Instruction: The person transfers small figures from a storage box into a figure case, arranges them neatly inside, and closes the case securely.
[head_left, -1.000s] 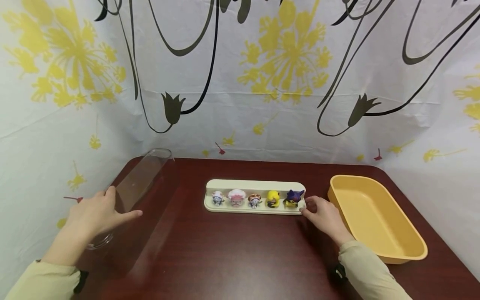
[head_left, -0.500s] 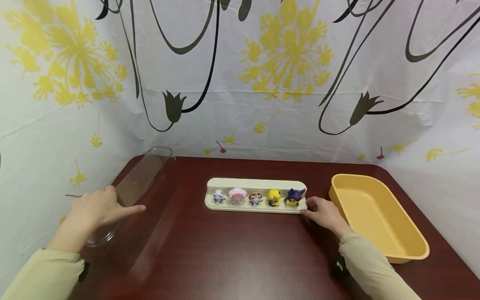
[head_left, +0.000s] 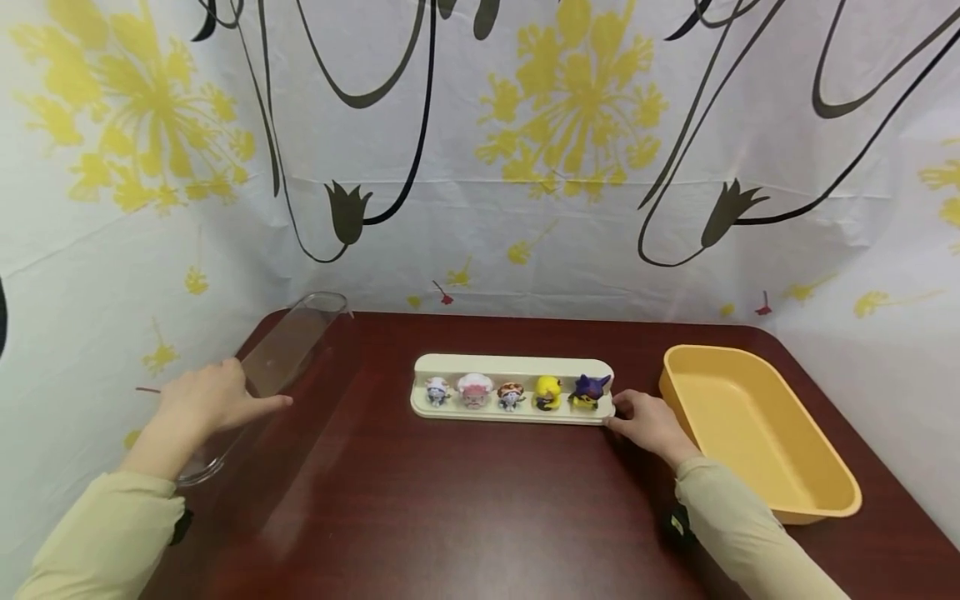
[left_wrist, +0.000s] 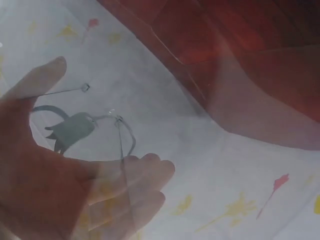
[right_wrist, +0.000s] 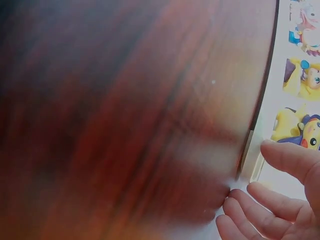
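Note:
A long clear plastic cover (head_left: 288, 350) lies on the dark red table (head_left: 465, 508) at the left. My left hand (head_left: 240, 400) grips it near its middle; in the left wrist view the palm and curled fingers (left_wrist: 145, 175) show through the cover (left_wrist: 200, 125). A cream tray (head_left: 517, 364) in the middle carries a row of small figurines, from a white one (head_left: 436, 391) to a purple one (head_left: 589, 392). My right hand (head_left: 618, 412) pinches the tray's right end; in the right wrist view its thumb lies over the rim of the tray (right_wrist: 280, 75), beside a yellow figurine (right_wrist: 300, 132).
A yellow plastic bin (head_left: 750, 433), with nothing in it, stands at the right of the table, close to my right forearm. A white curtain (head_left: 525, 208) with yellow flowers and black stems hangs behind and to both sides.
My left hand has slid a little farther along the clear cover, away from me. My right hand has stayed at the tray's right end.

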